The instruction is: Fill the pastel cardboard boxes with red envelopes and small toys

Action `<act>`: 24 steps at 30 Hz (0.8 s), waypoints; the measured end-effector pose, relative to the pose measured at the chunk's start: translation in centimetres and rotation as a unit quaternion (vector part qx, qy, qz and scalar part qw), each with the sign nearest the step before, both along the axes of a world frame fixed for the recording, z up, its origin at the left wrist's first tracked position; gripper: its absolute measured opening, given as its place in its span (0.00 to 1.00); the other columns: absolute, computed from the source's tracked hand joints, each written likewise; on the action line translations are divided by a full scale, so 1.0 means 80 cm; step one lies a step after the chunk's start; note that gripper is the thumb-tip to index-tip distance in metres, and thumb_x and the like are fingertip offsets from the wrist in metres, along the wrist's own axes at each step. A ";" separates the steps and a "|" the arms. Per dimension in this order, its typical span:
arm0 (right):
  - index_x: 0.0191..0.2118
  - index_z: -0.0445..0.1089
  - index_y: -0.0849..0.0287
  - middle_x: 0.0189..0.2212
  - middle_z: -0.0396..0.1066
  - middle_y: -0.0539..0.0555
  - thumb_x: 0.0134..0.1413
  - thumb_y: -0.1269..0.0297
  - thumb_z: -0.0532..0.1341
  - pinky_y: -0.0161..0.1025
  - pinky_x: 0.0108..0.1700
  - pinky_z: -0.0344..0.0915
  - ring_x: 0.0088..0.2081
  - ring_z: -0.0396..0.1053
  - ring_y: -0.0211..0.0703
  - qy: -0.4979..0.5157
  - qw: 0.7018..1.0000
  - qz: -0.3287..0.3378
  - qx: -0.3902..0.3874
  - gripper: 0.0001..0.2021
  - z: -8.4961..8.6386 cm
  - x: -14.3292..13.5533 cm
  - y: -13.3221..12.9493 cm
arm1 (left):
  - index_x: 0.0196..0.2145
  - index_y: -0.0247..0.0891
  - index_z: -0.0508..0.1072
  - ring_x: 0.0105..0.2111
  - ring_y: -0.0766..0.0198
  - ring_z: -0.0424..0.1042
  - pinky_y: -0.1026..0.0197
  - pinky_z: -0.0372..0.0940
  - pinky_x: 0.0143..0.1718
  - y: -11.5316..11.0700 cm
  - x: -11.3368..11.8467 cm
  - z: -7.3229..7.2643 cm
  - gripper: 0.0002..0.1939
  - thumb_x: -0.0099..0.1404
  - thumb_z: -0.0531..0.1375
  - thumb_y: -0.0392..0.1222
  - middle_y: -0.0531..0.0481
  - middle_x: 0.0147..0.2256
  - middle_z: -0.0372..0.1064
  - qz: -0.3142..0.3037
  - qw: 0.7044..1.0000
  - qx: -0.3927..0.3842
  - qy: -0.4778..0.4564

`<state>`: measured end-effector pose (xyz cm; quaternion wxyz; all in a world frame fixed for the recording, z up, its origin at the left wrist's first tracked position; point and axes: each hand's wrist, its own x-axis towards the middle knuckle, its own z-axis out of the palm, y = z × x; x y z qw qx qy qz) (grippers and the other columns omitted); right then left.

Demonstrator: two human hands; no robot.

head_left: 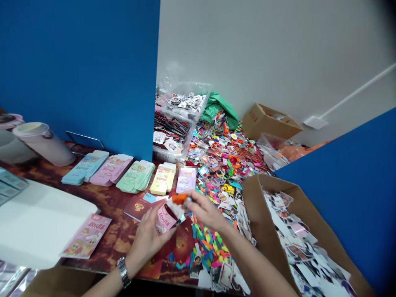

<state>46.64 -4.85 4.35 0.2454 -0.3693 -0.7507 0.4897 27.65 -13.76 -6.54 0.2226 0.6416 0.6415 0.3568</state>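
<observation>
My left hand (148, 235), a metal watch on its wrist, is wrapped round a small pink printed paper box (165, 218), tilted with its top flaps raised. Just above that opening, my right hand (202, 210) pinches a small orange item (179, 199); its exact kind is too small to make out. Under the hands lies a dark red booklet (136, 207). Behind them stands a row of flat box stacks: blue (85, 167), pink (110, 169), green (136, 176), yellow (163, 178) and purple (186, 181). Loose colourful balloons (210, 243) are spread beside my right forearm.
A pink box (88, 235) lies left by a white board (40, 222). Trinkets (222, 152) heap up behind. Clear bins (182, 154) hold stickers and cards. At right, a cardboard box (258, 206) holds cut-outs. Blue partitions (77, 74) flank the table; plastic cups (46, 144) stand far left.
</observation>
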 end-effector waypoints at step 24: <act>0.45 0.72 0.60 0.38 0.70 0.56 0.53 0.79 0.52 0.36 0.47 0.62 0.43 0.68 0.44 -0.273 0.925 -0.201 0.173 0.18 -0.085 0.063 0.092 | 0.58 0.41 0.60 0.50 0.48 0.70 0.46 0.67 0.50 -0.009 -0.001 -0.012 0.33 0.58 0.63 0.53 0.42 0.50 0.69 -0.011 1.000 0.025 0.005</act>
